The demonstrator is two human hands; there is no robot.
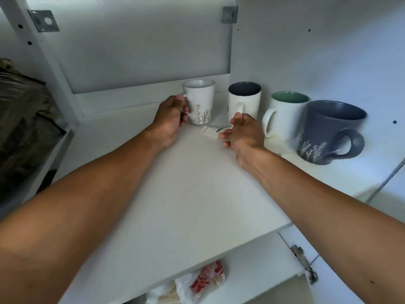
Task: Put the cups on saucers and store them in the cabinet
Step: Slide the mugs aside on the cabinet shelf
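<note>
Inside, white cabinet shelf, left grip clamped on floral cup, right grip loose by label

flower cup: white, thin grey-beige line-drawn flowers and stems on the side
navy-inside mug: white outside and handle, dark navy inside, small dark mark at its left edge
green-inside mug: white outside and handle, mint green inside
blue mug: dusty blue all over, darker inside, white leafy sprigs low on the side
tag: white, black barcode stripes, faint grey print
shelf: plain white
back panel: pale grey-white, no pattern
brackets: dull silver-grey
packet: red and white print, whitish plastic around it
bag: dark olive-brown, glossy
hinge: silver
</note>
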